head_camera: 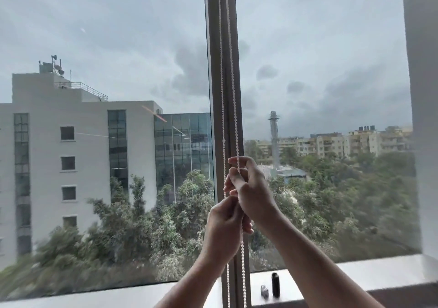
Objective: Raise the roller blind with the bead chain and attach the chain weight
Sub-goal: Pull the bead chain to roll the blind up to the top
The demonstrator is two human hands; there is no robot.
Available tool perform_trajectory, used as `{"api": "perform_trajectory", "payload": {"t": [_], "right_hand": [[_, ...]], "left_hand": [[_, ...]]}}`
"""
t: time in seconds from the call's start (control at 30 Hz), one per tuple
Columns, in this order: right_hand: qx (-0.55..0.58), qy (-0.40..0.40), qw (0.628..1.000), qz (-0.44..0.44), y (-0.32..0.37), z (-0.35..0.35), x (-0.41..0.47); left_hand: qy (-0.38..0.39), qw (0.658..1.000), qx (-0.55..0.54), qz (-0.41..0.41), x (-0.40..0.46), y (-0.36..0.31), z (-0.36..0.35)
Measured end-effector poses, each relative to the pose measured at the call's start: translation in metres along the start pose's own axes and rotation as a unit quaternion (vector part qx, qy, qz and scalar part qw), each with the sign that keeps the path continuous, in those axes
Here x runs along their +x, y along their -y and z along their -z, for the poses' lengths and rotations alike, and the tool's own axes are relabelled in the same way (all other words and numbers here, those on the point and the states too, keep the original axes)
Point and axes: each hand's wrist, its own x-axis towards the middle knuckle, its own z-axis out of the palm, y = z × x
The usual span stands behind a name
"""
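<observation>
A white bead chain (229, 75) hangs as two strands in front of the brown window mullion (214, 94). My right hand (248, 189) is closed around the right strand at mid-height. Just below it, my left hand (222, 232) pinches the chain, which runs on down past the sill. The roller blind itself is out of frame above; both panes are uncovered. A small grey chain weight (264, 291) lies on the window sill (355, 277) beside a slim black upright object (275, 284).
White wall (424, 118) borders the window on the right. Through the glass I see a grey building, trees and cloudy sky.
</observation>
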Motion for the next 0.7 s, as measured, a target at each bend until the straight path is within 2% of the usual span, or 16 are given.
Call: {"api": "perform_trajectory", "payload": {"t": [0.47,0.7], "right_hand": [[0.005,-0.015,0.999,-0.042,-0.128,0.001,-0.058],[0.017,0.004,0.994,-0.106,-0.178,0.01,-0.098]], "left_hand": [[-0.024,0.993,0.025,0.116,-0.052,0.092,-0.014],[-0.029,0.983,-0.002,0.181,-0.095,0.137,-0.026]]}}
